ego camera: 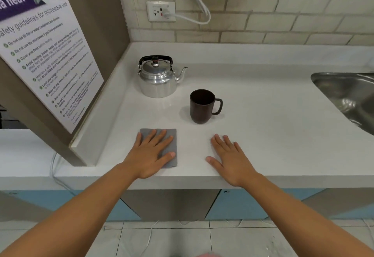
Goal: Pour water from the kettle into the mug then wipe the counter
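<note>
A shiny metal kettle (158,77) with a black handle stands upright at the back left of the white counter (263,115), its spout pointing right. A dark brown mug (201,106) stands in front and to the right of it, handle to the right. A grey cloth (172,135) lies flat near the front edge. My left hand (150,154) rests flat on the cloth, fingers spread. My right hand (229,160) lies flat on the bare counter to the right of the cloth, fingers apart, holding nothing.
A steel sink (348,99) is set into the counter at the right. A side panel with a microwave safety poster (48,60) stands at the left. A wall outlet (160,11) with a white cord is above the kettle on the tiled wall.
</note>
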`<state>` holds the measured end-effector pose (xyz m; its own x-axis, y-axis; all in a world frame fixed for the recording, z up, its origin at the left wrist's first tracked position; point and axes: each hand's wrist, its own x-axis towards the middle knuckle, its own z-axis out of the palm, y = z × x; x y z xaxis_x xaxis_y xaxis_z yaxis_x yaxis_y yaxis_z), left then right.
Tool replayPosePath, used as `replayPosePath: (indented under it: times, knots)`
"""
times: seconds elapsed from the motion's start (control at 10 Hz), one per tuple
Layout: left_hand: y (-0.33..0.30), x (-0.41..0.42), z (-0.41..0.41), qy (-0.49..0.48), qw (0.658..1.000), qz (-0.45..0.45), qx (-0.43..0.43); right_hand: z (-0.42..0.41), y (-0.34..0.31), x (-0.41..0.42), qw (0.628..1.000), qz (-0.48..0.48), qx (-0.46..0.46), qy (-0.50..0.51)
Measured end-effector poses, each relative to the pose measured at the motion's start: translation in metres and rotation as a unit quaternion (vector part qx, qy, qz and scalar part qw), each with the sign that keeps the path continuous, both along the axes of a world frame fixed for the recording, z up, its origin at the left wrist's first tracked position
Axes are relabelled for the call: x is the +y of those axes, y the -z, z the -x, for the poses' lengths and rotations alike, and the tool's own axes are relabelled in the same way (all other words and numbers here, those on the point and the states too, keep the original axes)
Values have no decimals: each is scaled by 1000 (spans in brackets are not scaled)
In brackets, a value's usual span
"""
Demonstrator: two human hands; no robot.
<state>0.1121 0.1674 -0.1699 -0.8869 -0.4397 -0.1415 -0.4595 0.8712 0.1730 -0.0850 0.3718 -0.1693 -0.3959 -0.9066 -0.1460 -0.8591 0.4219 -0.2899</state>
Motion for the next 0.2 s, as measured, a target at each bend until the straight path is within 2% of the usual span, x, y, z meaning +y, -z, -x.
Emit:
replayPosePath:
  times: [0.1,0.2]
  knots:
    - [-45,-14,19,-23,999,-15,-33,16,-26,-11,1000,-25,-3,1]
    - [-104,-29,46,-50,997,-52,1,43,-74,-24,999,18,-17,42]
